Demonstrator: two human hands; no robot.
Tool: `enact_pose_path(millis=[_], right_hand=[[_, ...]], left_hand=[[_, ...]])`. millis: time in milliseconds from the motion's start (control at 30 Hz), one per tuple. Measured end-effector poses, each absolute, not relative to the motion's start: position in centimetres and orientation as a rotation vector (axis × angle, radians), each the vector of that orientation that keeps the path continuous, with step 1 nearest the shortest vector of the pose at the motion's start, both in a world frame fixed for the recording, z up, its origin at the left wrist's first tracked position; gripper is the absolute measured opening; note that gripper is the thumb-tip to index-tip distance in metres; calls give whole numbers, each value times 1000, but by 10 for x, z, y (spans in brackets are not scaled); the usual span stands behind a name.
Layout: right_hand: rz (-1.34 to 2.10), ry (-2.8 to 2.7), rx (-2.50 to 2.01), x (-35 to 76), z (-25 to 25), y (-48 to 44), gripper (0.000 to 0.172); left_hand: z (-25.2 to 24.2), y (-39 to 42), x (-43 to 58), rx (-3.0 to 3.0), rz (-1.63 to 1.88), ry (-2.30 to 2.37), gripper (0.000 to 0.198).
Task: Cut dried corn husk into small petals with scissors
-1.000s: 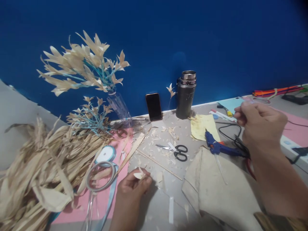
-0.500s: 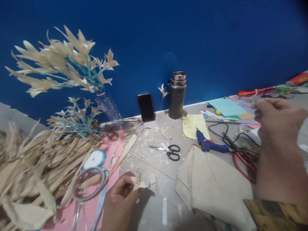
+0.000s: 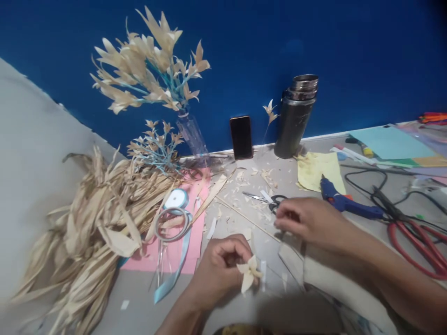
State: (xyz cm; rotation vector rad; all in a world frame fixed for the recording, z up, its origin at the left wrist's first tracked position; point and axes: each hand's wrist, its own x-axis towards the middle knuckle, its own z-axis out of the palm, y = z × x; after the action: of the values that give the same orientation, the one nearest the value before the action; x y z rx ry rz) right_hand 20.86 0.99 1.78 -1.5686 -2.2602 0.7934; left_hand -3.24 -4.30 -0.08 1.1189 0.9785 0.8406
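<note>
A small cream flower that looks made of dried corn husk is pinched between the thumb and fingers of my left hand, petals spread. My right hand hovers by the black handles of the scissors. Its fingers are curled together, and whatever may be in them is hidden. The scissors lie on the table with blades pointing left, their handles partly covered by my right hand. Below my right wrist is a folded beige cloth.
At left lie dried husks, a ribbon spool and a tape roll. Behind stand husk flowers in a clear bottle, a phone and a steel flask. A blue glue gun and red-handled pliers lie right.
My right hand has come down from the upper right to beside the scissors. My left hand has turned the flower so its petals face me. The view has swung left.
</note>
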Motion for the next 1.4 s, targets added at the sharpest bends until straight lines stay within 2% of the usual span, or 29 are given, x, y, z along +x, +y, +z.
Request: enact_pose_path(millis=[167, 367, 600, 833, 1067, 1267, 1400], right_hand=[[556, -2515, -1538, 178, -3, -5, 9], [681, -2729, -1352, 158, -16, -20, 18], [428, -2819, -1420, 144, -33, -31, 24], [404, -2802, -1470, 143, -33, -37, 17], [752, -2685, -1520, 144, -30, -39, 27], [1169, -2109, -1474, 155, -18, -26, 27], [1449, -1816, -1363, 158, -13, -21, 23]], left_hand=[[10, -46, -52, 1034, 949, 998, 19], [4, -48, -81, 978, 1169, 1285, 14], [-13, -44, -74, 842, 1212, 1300, 21], [-17, -40, -63, 762, 1207, 1198, 24], [-19, -37, -56, 713, 1169, 1147, 26], [-22, -37, -53, 638, 1173, 1108, 23], [-21, -38, -38, 489, 1128, 1029, 29]])
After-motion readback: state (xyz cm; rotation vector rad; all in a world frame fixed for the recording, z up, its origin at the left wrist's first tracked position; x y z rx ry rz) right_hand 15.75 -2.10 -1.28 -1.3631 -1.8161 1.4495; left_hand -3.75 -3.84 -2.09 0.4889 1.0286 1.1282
